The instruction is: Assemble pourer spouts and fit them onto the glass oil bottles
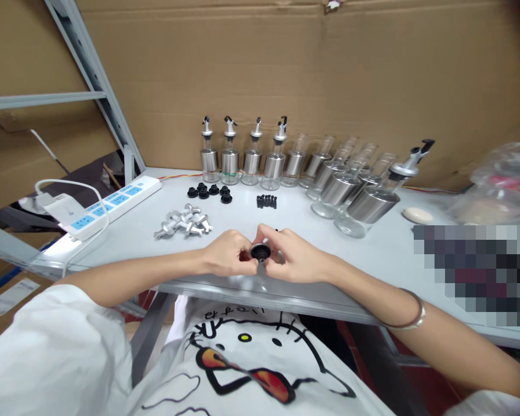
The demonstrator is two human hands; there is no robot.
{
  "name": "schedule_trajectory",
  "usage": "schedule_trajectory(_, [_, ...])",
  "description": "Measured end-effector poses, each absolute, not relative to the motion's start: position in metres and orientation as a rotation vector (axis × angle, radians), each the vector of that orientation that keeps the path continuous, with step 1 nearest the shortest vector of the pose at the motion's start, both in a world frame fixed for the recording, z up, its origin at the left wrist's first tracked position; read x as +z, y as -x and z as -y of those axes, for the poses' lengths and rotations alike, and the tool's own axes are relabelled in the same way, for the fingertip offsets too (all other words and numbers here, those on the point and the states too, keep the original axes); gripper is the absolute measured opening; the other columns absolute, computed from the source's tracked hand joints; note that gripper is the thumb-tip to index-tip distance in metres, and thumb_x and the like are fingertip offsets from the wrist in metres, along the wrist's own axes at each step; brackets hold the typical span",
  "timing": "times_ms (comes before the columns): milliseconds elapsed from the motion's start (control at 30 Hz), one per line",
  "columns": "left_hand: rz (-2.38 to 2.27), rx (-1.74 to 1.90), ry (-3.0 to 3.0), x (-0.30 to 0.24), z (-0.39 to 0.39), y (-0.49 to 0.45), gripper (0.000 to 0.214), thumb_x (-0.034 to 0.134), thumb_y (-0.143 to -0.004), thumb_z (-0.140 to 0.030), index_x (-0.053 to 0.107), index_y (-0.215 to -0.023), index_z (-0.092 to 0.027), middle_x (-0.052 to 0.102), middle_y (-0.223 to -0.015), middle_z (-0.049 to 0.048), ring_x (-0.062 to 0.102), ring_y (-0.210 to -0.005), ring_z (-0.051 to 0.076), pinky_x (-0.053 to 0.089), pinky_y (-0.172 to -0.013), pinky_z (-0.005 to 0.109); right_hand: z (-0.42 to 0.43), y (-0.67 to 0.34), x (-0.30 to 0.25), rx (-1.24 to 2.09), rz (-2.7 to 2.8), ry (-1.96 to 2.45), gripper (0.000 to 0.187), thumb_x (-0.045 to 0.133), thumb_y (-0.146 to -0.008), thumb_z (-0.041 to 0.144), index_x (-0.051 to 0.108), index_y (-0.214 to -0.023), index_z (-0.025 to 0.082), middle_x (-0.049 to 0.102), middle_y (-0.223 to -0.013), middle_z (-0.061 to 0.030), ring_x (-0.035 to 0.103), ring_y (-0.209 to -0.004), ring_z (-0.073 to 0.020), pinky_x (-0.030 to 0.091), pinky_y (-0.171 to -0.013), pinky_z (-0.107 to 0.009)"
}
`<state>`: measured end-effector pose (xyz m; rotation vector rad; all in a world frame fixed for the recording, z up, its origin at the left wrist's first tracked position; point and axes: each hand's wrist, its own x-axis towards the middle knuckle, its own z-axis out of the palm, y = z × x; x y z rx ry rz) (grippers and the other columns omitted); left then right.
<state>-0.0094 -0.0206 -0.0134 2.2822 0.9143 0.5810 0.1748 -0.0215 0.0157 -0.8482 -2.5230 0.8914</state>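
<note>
Close to the table's front edge, both my hands grip one pour spout [260, 252], its black ribbed stopper end facing me and a silver rim around it. My left hand [230, 253] is closed, pinching it from the left. From the other side, my right hand [295, 255] holds it with thumb and bent fingers; these hide most of its body. Beyond my left hand lie a heap of silver spout tops [186, 221] and a group of black stoppers [203, 191]. Several small black caps [266, 201] lie farther back, in front of the bottles.
Glass bottles with metal sleeves line the back; some carry spouts, like this bottle [274, 166], others have bare necks. A spouted bottle [368, 205] stands at right. A power strip [108, 211] lies left, a white oval object [418, 215] and plastic bag [502, 185] right.
</note>
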Motion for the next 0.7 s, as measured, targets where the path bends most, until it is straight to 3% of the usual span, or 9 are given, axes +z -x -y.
schedule_trajectory(333, [-0.841,0.638,-2.395,-0.018,0.016,0.014,0.023,0.050,-0.065,-0.028,0.048,-0.046,-0.015,0.040,-0.044,-0.0039,0.036,-0.044,0.008,0.030,-0.048,0.022,0.023,-0.175,0.015,0.901,2.509,0.823,0.021,0.050,-0.069,0.021,0.037,-0.085,0.022,0.051,-0.052,0.0081,0.041,-0.044,-0.0096,0.032,-0.047,-0.020])
schedule_trajectory(500, [-0.750,0.784,-2.398,-0.017,0.009,0.019,0.025,0.044,-0.075,-0.032,0.058,-0.063,-0.014,0.051,-0.055,-0.0007,0.042,-0.049,0.010,0.034,-0.051,0.022,0.015,-0.179,0.014,0.844,2.417,0.764,0.022,0.052,-0.072,0.020,0.042,-0.092,0.021,0.057,-0.060,0.0055,0.049,-0.052,-0.0106,0.038,-0.051,-0.021])
schedule_trajectory(700, [-0.801,1.091,-2.436,-0.009,0.009,0.020,0.023,0.047,-0.079,-0.033,0.051,-0.064,-0.017,0.049,-0.057,-0.0009,0.043,-0.053,0.011,0.038,-0.054,0.023,0.012,-0.180,0.015,0.755,2.274,0.730,0.025,0.060,-0.079,0.034,0.047,-0.095,0.021,0.065,-0.084,-0.0019,0.056,-0.060,-0.0104,0.046,-0.055,-0.022])
